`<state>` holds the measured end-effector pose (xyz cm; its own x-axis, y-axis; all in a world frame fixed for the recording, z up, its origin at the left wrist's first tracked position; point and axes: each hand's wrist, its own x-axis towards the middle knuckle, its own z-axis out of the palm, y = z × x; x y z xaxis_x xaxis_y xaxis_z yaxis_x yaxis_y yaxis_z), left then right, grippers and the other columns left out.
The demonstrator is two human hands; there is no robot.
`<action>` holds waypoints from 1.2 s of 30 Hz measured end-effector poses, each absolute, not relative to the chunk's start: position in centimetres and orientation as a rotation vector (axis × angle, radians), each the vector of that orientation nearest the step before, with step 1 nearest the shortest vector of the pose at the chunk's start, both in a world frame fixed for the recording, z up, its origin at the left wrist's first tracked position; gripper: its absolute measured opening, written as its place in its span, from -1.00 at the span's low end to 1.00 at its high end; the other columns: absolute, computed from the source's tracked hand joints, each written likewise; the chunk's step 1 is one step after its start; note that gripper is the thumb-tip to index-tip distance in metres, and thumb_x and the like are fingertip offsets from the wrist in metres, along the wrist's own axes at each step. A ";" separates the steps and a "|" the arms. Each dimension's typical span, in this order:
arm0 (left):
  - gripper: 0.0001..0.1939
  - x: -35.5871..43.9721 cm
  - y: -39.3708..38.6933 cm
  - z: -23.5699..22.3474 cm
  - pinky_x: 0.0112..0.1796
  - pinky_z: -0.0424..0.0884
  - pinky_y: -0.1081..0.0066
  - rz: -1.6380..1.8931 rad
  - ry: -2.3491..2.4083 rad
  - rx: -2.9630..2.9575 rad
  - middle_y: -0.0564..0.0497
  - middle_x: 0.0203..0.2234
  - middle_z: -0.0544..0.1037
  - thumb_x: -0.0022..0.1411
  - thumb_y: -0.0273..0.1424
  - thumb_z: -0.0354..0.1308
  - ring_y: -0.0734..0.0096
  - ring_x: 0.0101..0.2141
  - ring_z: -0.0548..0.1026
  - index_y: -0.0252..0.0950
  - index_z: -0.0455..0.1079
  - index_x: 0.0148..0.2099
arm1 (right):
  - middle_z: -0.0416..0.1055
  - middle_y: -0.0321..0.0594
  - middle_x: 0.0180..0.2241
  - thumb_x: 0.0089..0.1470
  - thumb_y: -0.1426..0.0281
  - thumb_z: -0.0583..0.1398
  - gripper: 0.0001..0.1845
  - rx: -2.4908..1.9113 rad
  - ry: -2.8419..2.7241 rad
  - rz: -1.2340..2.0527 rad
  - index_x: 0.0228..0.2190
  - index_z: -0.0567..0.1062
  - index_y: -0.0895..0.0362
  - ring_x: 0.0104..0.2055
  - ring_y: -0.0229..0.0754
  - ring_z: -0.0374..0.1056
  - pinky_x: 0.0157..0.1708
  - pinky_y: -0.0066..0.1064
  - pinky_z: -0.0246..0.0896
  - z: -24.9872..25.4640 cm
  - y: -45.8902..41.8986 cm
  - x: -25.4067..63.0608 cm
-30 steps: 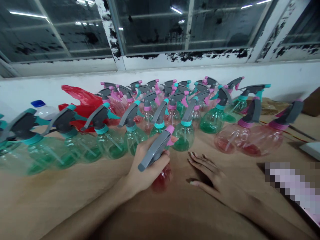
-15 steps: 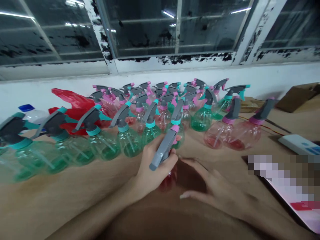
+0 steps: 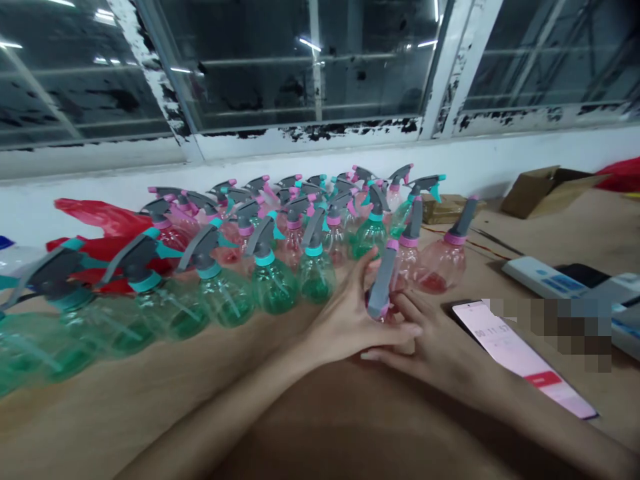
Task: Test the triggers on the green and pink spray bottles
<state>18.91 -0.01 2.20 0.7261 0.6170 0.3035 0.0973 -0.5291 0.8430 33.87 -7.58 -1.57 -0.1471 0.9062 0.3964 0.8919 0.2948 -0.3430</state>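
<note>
My left hand (image 3: 347,320) is wrapped round a pink spray bottle with a grey trigger head (image 3: 383,287), which stands on the brown table (image 3: 150,393) beside two other pink bottles (image 3: 443,257). My right hand (image 3: 425,340) rests against the same bottle from the right, fingers curled round its lower body. Behind them stands a crowd of green spray bottles (image 3: 273,280) and pink ones, several in a row running to the left.
A phone (image 3: 520,353) with a lit screen lies on the table right of my right hand. A white device (image 3: 545,277) and a cardboard box (image 3: 540,190) sit further right. A red plastic bag (image 3: 100,220) lies at the back left, below the window wall.
Both hands have carried the pink bottle right and away from me, up to the other pink bottles. My right hand went from lying flat on the table to gripping the bottle.
</note>
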 end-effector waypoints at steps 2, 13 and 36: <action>0.02 17.8 0.1 1.7 0.10 0.17 -0.03 0.713 0.634 2.131 -0.16 0.20 0.13 -0.10 -0.31 0.35 0.01 0.15 0.16 -0.17 -0.20 0.28 | 0.36 0.00 -0.15 -0.03 0.14 0.16 -0.48 -1.660 -2.029 -0.020 -0.09 0.28 0.16 -0.12 0.08 0.32 -0.20 -0.08 0.27 -1.6 -6.9 34.9; -0.52 11.8 -1.9 -3.6 0.07 0.24 0.06 0.384 0.933 2.535 -0.03 0.13 0.25 0.12 -0.44 0.09 0.15 0.11 0.26 -0.13 0.15 0.11 | 0.46 0.03 -0.28 -0.01 0.04 0.13 -0.37 -1.879 -1.876 -0.111 -0.04 0.23 0.21 -0.28 0.15 0.42 -0.44 -0.16 0.28 -1.1 -1.5 35.2; -0.43 13.2 -1.1 -6.1 0.14 0.08 -0.03 0.226 0.717 2.868 -0.12 0.27 -0.05 0.26 -0.23 -0.02 0.07 0.23 -0.05 -0.21 -0.03 0.26 | 0.36 0.00 -0.05 0.05 0.18 0.13 -0.49 -1.735 -1.854 -0.169 0.00 0.29 0.15 -0.05 0.08 0.33 -0.17 -0.10 0.29 0.2 -1.8 35.0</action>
<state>13.24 -1.11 -6.09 0.8724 0.4776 0.1037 0.4509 -0.8684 0.2063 35.00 -1.78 0.21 0.0218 0.8702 0.4923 0.9449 0.1430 -0.2946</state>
